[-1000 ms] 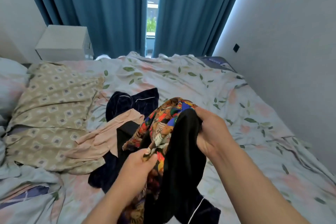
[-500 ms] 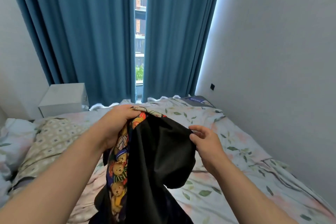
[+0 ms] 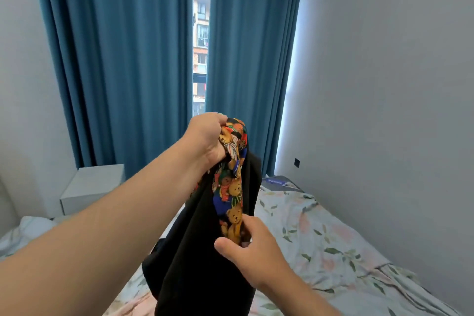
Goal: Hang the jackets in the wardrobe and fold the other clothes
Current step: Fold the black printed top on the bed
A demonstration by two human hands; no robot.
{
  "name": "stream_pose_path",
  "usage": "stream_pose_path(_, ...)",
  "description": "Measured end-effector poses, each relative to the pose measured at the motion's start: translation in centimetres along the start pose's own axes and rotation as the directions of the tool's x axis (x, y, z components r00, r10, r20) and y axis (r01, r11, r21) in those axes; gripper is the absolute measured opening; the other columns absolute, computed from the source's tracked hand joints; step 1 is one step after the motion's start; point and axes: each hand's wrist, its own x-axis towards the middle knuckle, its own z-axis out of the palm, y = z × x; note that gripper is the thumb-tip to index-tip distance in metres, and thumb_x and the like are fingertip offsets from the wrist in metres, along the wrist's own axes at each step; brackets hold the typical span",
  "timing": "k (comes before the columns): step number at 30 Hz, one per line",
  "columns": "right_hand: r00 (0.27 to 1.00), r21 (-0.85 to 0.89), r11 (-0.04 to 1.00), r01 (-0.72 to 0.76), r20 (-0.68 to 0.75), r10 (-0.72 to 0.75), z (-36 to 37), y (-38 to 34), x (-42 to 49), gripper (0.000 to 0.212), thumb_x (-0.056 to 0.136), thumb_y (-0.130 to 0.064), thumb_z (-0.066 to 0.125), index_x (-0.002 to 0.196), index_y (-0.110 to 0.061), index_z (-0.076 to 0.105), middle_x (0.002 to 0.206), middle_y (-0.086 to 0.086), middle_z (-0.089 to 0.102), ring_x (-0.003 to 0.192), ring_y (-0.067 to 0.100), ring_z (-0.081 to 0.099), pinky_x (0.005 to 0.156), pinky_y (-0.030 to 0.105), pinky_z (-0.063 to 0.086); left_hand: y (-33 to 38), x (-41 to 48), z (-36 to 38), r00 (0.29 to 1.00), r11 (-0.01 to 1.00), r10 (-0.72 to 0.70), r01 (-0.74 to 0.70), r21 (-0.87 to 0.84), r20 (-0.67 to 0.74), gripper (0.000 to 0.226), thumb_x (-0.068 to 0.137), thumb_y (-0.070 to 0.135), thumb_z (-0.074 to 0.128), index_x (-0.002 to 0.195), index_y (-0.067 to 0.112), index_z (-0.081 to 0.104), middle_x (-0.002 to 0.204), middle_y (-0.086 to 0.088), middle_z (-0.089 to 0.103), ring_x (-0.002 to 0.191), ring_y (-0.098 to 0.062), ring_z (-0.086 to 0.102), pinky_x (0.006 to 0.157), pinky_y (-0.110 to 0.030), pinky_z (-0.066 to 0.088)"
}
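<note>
The person is holding a black garment [image 3: 197, 269] up in the air above the bed [image 3: 333, 244], in front of the blue curtains [image 3: 128, 64]. The left hand [image 3: 206, 138] is raised highest, and its fingers [image 3: 219, 119] are curling tightly round the bunched top of the garment, where a bright bear-print lining [image 3: 232, 187] is showing. From that grip the cloth is hanging straight down, the black side facing the camera and the printed strip running down its right edge. The right hand [image 3: 256, 256] is lower and nearer the camera, pinching the printed edge between thumb and forefinger, with the remaining fingers curling behind the fabric. The bottom of the garment is running out of the lower edge of the view, so whether it is touching the bed cannot be told.

The bed is wearing a pale sheet with a leaf pattern, rumpled toward the right wall. A white nightstand [image 3: 95, 187] is standing beside the bed on the left, under the curtains. Between the curtains a narrow gap [image 3: 201, 41] is showing buildings outside. A dark wall socket [image 3: 297, 162] is sitting low on the right wall.
</note>
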Motion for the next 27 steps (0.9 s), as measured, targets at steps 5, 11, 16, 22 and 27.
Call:
stream_pose_path(5, 0.961, 0.048, 0.999, 0.013, -0.278, 0.001, -4.2, -0.3, 3.8, 0.023, 0.098, -0.018, 0.054, 0.075, -0.018, 0.053, 0.050, -0.016, 0.046, 0.045, 0.002, 0.039, 0.044, 0.014, 0.031, 2.1, 0.1, 1.6, 0.992, 0.992, 0.122, -0.121, 0.041, -0.032, 0.019, 0.098, -0.002, 0.041, 0.083, 0.004, 0.051, 0.083, -0.015, 0.060, 0.074, -0.031, 0.065, 0.064, -0.041, 0.057)
stream_pose_path(11, 0.851, -0.106, 0.987, 0.121, -0.501, -0.157, -14.8, -6.0, 7.3, 0.031, 0.095, -0.021, 0.062, 0.065, -0.013, 0.059, 0.047, -0.012, 0.043, 0.044, 0.005, 0.036, 0.043, 0.020, 0.028, 5.8, 2.3, -0.2, 0.896, 0.758, 0.444, -0.364, 0.541, -0.019, 0.025, 0.086, 0.003, 0.051, 0.072, 0.017, 0.037, 0.072, -0.005, 0.040, 0.062, -0.020, 0.041, 0.060, -0.033, 0.039)
stream_pose_path(16, 0.776, -0.301, 0.929, 0.217, -0.524, -0.351, -20.4, -12.1, 8.9, 0.023, 0.091, -0.029, 0.068, 0.070, -0.019, 0.068, 0.062, -0.002, 0.063, 0.063, 0.018, 0.055, 0.059, 0.033, 0.044, 7.0, 3.1, -1.0, 0.831, 0.520, 0.554, -0.381, 0.764, 0.037, 0.014, 0.070, 0.004, 0.058, 0.062, 0.009, 0.048, 0.065, -0.008, 0.048, 0.063, -0.024, 0.042, 0.057, -0.035, 0.039)
stream_pose_path(22, 0.766, -0.374, 0.910, 0.178, -0.527, -0.367, -22.2, -13.3, 10.6, 0.026, 0.086, -0.034, 0.070, 0.065, -0.020, 0.069, 0.062, -0.002, 0.064, 0.063, 0.019, 0.059, 0.054, 0.028, 0.042, 7.2, 3.4, -2.0, 0.695, 0.258, 0.712, -0.393, 0.883, 0.101, 0.013, 0.067, 0.014, 0.055, 0.058, 0.005, 0.057, 0.074, -0.010, 0.060, 0.075, -0.027, 0.052, 0.059, -0.033, 0.041)
stream_pose_path(27, 0.809, -0.469, 0.883, 0.023, -0.511, -0.293, -22.7, -12.9, 10.6, 0.050, 0.085, -0.053, 0.065, 0.060, -0.010, 0.058, 0.050, -0.003, 0.049, 0.052, 0.017, 0.047, 0.049, 0.028, 0.034, 7.3, 4.3, -2.1, 0.798, 0.335, 0.592, -0.373, 0.865, 0.114, 0.021, 0.080, 0.009, 0.049, 0.065, 0.009, 0.035, 0.066, -0.006, 0.037, 0.064, -0.020, 0.031, 0.058, -0.035, 0.027)
